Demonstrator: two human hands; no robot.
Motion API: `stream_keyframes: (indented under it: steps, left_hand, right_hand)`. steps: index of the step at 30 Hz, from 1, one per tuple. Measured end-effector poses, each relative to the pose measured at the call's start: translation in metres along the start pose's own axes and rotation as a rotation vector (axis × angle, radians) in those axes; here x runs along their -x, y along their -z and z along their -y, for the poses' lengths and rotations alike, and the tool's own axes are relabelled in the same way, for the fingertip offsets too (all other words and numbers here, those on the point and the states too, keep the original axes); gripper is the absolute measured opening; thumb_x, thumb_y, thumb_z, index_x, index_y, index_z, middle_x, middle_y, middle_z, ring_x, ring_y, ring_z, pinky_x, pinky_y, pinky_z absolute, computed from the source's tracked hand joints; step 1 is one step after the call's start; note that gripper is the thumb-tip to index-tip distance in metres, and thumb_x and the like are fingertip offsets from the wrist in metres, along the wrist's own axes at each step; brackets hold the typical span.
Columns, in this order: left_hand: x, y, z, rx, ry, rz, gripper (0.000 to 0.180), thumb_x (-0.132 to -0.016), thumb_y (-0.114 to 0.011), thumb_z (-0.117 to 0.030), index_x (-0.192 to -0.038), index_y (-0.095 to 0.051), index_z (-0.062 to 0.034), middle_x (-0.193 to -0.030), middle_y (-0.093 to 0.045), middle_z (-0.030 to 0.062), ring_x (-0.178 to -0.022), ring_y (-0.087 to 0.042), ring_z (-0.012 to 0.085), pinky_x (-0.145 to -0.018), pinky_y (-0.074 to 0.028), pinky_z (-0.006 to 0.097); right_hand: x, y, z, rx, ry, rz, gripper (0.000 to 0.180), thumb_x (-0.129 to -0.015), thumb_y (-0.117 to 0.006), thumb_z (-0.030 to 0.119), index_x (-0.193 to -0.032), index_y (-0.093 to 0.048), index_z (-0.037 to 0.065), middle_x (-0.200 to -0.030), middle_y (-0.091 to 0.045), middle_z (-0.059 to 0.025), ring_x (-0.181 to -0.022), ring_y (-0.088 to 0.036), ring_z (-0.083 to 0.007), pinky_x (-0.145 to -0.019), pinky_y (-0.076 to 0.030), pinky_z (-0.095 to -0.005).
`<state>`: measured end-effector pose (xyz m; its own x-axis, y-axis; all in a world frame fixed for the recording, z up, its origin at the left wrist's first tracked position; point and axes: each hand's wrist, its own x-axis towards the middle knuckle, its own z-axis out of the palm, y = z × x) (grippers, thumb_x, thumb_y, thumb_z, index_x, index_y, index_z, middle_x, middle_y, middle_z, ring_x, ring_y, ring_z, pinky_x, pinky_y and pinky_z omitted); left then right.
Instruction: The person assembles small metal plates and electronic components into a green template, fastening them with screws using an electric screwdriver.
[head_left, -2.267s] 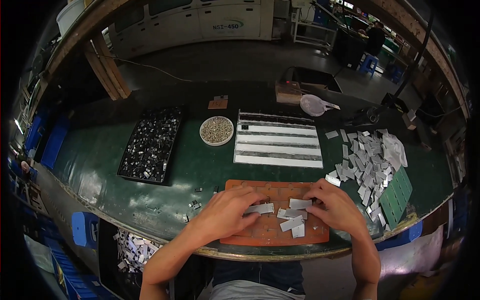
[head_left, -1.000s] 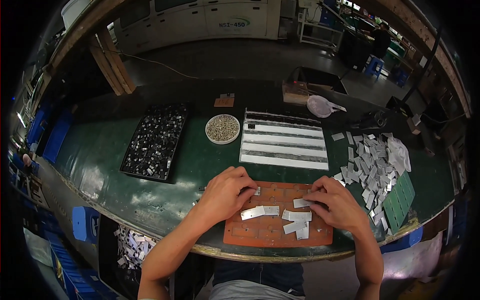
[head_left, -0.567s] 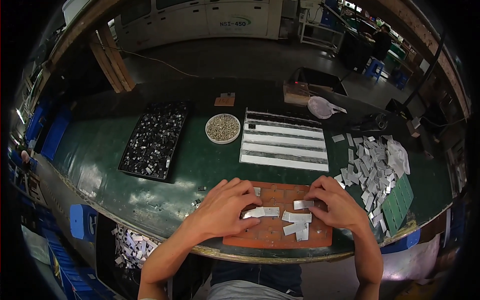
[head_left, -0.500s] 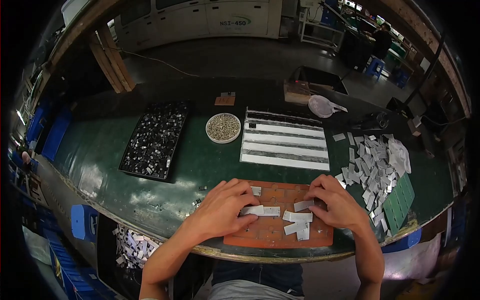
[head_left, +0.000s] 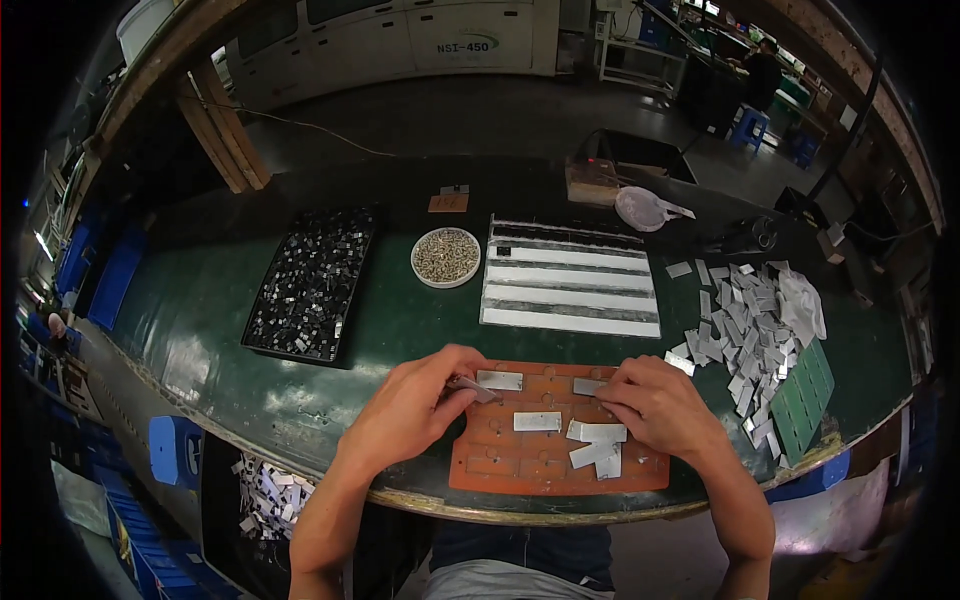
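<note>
An orange board (head_left: 500,468) with shallow recesses lies at the table's near edge, between my hands. My left hand (head_left: 410,400) pinches a small grey metal plate (head_left: 474,388) over the board's left side. At the upper right of the board, the fingers of my right hand (head_left: 662,405) close on another metal plate (head_left: 588,386), which lies at a recess. One plate (head_left: 499,380) lies near the board's far edge and another metal plate (head_left: 537,421) near its middle. Several loose plates (head_left: 597,450) overlap in a small heap by my right hand.
Farther back are a black tray (head_left: 262,345) of small dark parts, a round dish (head_left: 446,285) of tiny metal pieces and a white-striped panel (head_left: 570,295). A pile of metal plates (head_left: 740,340) and a green board (head_left: 803,400) lie at the right. A scoop (head_left: 642,210) rests behind.
My left hand has lifted its plate up and left, tilting it away from the middle one. My right hand has moved its plate farther up the board.
</note>
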<state>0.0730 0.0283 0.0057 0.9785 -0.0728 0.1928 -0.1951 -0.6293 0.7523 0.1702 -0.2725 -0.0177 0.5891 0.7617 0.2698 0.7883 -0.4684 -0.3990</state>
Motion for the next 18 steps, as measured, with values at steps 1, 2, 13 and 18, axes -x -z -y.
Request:
stream_keyframes:
  steps: [1, 2, 13, 18]
  left_hand:
    - [0.000, 0.005, -0.001, 0.041, 0.077, 0.038, 0.015, -0.089, -0.072, -0.002, -0.104, -0.072, -0.0037, -0.093, -0.068, 0.0102, -0.081, -0.068, 0.0267, -0.069, -0.053, 0.035]
    - [-0.001, 0.009, -0.001, 0.082, 0.153, 0.077, 0.014, -0.089, -0.072, -0.002, -0.102, -0.072, -0.0031, -0.093, -0.067, 0.0101, -0.082, -0.068, 0.0262, -0.068, -0.053, 0.035]
    - [-0.019, -0.004, -0.005, -0.141, -0.037, 0.308, 0.014, -0.090, -0.069, -0.011, -0.101, -0.065, -0.0031, -0.094, -0.065, 0.0122, -0.094, -0.063, 0.0346, -0.079, -0.051, 0.045]
    - [-0.022, -0.005, -0.004, -0.122, 0.000, 0.325, 0.015, -0.090, -0.070, -0.012, -0.102, -0.065, -0.0044, -0.095, -0.066, 0.0116, -0.095, -0.063, 0.0348, -0.081, -0.051, 0.045]
  right_hand:
    - [-0.001, 0.001, -0.002, 0.016, 0.033, 0.004, 0.009, -0.082, -0.075, 0.009, -0.091, -0.074, 0.009, -0.090, -0.063, -0.0028, -0.083, -0.062, -0.0245, -0.080, -0.051, -0.0380]
    - [-0.003, 0.001, -0.003, 0.034, 0.065, 0.008, 0.009, -0.082, -0.075, 0.010, -0.091, -0.074, 0.009, -0.090, -0.063, -0.0025, -0.083, -0.062, -0.0242, -0.081, -0.051, -0.0375]
    - [-0.019, -0.021, 0.039, 0.072, 0.180, 0.150, 0.026, -0.088, -0.075, 0.022, -0.111, -0.071, 0.012, -0.101, -0.061, -0.0048, -0.092, -0.060, -0.0274, -0.084, -0.048, -0.0426]
    - [-0.015, -0.020, 0.039, 0.074, 0.137, 0.105, 0.019, -0.088, -0.075, 0.023, -0.101, -0.072, 0.010, -0.091, -0.060, -0.0053, -0.088, -0.061, -0.0276, -0.082, -0.050, -0.0409]
